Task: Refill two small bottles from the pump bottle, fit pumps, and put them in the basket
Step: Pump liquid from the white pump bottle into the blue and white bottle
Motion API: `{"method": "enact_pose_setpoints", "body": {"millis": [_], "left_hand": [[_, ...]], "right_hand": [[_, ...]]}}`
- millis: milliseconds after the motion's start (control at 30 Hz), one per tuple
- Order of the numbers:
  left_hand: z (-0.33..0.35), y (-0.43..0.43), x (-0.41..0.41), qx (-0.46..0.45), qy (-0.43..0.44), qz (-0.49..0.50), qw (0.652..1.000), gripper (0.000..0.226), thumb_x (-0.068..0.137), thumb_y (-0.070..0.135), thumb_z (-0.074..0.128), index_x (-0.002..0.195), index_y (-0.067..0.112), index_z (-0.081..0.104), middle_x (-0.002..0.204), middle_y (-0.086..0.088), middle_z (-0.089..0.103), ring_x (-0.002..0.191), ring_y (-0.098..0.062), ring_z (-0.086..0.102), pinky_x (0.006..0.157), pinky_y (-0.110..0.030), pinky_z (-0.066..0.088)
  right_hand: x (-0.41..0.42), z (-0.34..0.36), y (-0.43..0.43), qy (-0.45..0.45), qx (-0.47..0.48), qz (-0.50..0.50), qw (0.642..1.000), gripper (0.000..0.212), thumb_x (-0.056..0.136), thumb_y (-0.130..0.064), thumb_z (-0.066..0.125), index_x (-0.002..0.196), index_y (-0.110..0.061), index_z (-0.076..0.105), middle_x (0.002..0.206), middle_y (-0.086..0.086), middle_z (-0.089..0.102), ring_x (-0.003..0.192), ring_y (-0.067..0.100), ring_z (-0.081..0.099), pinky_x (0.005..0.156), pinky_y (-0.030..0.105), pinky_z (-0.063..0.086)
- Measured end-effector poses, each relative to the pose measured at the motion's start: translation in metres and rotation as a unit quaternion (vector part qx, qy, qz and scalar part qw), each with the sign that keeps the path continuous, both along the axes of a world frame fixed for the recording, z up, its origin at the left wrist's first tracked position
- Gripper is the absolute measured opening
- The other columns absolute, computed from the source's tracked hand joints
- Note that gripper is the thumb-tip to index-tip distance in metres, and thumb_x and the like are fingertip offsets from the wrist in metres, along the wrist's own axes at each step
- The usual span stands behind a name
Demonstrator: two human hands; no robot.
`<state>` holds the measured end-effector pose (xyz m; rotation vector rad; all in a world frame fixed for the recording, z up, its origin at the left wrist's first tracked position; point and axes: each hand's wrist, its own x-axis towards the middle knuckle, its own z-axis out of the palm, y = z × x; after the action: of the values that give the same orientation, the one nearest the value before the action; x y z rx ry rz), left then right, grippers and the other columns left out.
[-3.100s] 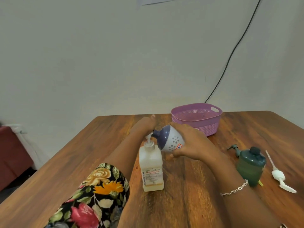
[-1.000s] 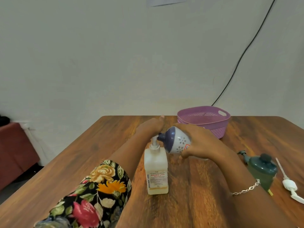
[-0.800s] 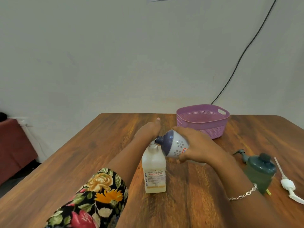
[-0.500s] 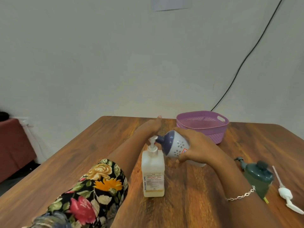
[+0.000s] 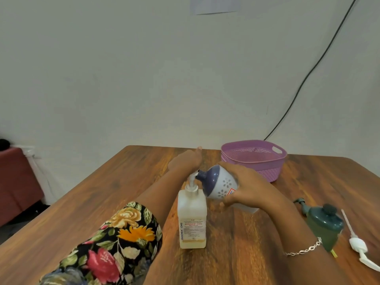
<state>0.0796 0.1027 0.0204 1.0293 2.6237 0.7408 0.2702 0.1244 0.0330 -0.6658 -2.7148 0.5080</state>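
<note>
A clear pump bottle [image 5: 192,212] with a little yellowish liquid stands on the wooden table [image 5: 102,202]. My left hand [image 5: 185,161] lies over its pump head with straight fingers. My right hand [image 5: 244,188] grips a small white bottle with a purple top [image 5: 218,184], tilted so its neck meets the pump spout. A dark green small bottle [image 5: 323,228] stands at the right, with a white pump [image 5: 358,246] lying beside it and a dark green pump [image 5: 301,203] lying behind it. The purple basket [image 5: 267,161] stands behind my right hand.
A black cable [image 5: 308,79] runs down the wall behind the basket. A dark red seat [image 5: 14,182] stands off the table's left edge. The table's far edge lies just behind the basket.
The pump head has risen and my left hand with it, after a press about 0.8 s ago. My right hand keeps the small bottle at the spout.
</note>
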Motion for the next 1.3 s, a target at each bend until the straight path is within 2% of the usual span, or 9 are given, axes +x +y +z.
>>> {"method": "enact_pose_setpoints", "body": {"millis": [67, 133, 267, 467, 567, 767, 1000, 1133, 1300], "left_hand": [[0.001, 0.001, -0.001, -0.005, -0.001, 0.002, 1.0, 0.074, 0.096, 0.054, 0.011, 0.119, 0.002, 0.058, 0.123, -0.017, 0.058, 0.114, -0.031, 0.053, 0.099, -0.041, 0.039], [-0.004, 0.002, -0.001, -0.004, -0.022, 0.011, 1.0, 0.072, 0.097, 0.053, 0.013, 0.119, 0.002, 0.058, 0.123, -0.017, 0.058, 0.113, -0.031, 0.053, 0.096, -0.039, 0.039], [-0.013, -0.005, 0.006, 0.006, -0.031, 0.023, 0.999, 0.067, 0.098, 0.049, 0.015, 0.119, 0.001, 0.057, 0.121, -0.016, 0.059, 0.113, -0.031, 0.053, 0.093, -0.04, 0.04], [-0.003, -0.009, 0.01, 0.015, -0.006, 0.006, 1.0, 0.064, 0.099, 0.048, 0.016, 0.12, 0.002, 0.056, 0.123, -0.017, 0.057, 0.114, -0.031, 0.053, 0.095, -0.041, 0.039], [0.007, -0.006, 0.012, 0.013, 0.037, -0.012, 0.999, 0.068, 0.098, 0.051, 0.013, 0.125, 0.005, 0.054, 0.129, -0.016, 0.054, 0.12, -0.03, 0.05, 0.099, -0.041, 0.037], [-0.012, -0.005, 0.003, 0.029, -0.021, 0.009, 0.999, 0.079, 0.095, 0.058, 0.008, 0.116, 0.003, 0.061, 0.117, -0.016, 0.062, 0.11, -0.03, 0.056, 0.097, -0.042, 0.041], [-0.003, -0.011, 0.01, 0.032, -0.011, -0.014, 0.999, 0.08, 0.096, 0.056, 0.008, 0.115, 0.001, 0.062, 0.116, -0.018, 0.062, 0.11, -0.031, 0.056, 0.097, -0.043, 0.042], [0.008, -0.007, 0.01, 0.028, 0.024, -0.047, 0.998, 0.08, 0.096, 0.056, 0.008, 0.113, 0.001, 0.063, 0.118, -0.016, 0.062, 0.112, -0.03, 0.055, 0.098, -0.04, 0.039], [-0.006, -0.01, 0.011, 0.034, -0.004, -0.018, 0.999, 0.081, 0.096, 0.056, 0.007, 0.109, -0.001, 0.064, 0.109, -0.017, 0.064, 0.105, -0.03, 0.058, 0.093, -0.04, 0.043]], "right_hand": [[-0.001, 0.002, 0.001, -0.009, 0.019, -0.006, 1.0, 0.08, 0.059, -0.034, 0.081, 0.128, -0.035, 0.041, 0.114, -0.006, 0.055, 0.102, 0.017, 0.054, 0.085, 0.042, 0.049], [-0.002, 0.0, 0.001, -0.014, 0.023, -0.012, 1.0, 0.081, 0.059, -0.033, 0.081, 0.128, -0.035, 0.041, 0.115, -0.005, 0.054, 0.103, 0.018, 0.053, 0.086, 0.043, 0.049], [-0.002, -0.009, 0.0, -0.01, -0.015, -0.003, 1.0, 0.077, 0.058, -0.027, 0.082, 0.125, -0.033, 0.045, 0.111, -0.007, 0.056, 0.1, 0.016, 0.054, 0.084, 0.04, 0.049], [0.0, -0.005, -0.002, -0.004, -0.032, -0.005, 0.999, 0.075, 0.058, -0.028, 0.082, 0.123, -0.034, 0.046, 0.109, -0.007, 0.057, 0.098, 0.017, 0.055, 0.083, 0.042, 0.05], [0.0, 0.003, -0.002, -0.004, -0.003, -0.011, 1.0, 0.079, 0.059, -0.029, 0.082, 0.128, -0.034, 0.044, 0.113, -0.005, 0.056, 0.101, 0.019, 0.054, 0.084, 0.042, 0.049], [-0.001, -0.004, -0.003, -0.02, 0.001, -0.013, 1.0, 0.08, 0.059, -0.029, 0.082, 0.129, -0.035, 0.042, 0.115, -0.004, 0.055, 0.104, 0.018, 0.052, 0.086, 0.042, 0.048], [-0.001, -0.004, -0.003, -0.014, -0.002, -0.02, 1.0, 0.087, 0.058, -0.029, 0.083, 0.133, -0.033, 0.04, 0.121, -0.002, 0.054, 0.109, 0.021, 0.052, 0.088, 0.044, 0.047], [0.0, 0.006, -0.003, -0.003, 0.025, -0.026, 0.999, 0.088, 0.058, -0.028, 0.083, 0.134, -0.032, 0.04, 0.122, -0.002, 0.055, 0.111, 0.022, 0.052, 0.091, 0.046, 0.045], [-0.003, -0.003, -0.003, -0.03, 0.043, -0.027, 0.998, 0.089, 0.06, -0.031, 0.082, 0.136, -0.034, 0.035, 0.125, -0.001, 0.052, 0.113, 0.023, 0.051, 0.093, 0.046, 0.044]]}}
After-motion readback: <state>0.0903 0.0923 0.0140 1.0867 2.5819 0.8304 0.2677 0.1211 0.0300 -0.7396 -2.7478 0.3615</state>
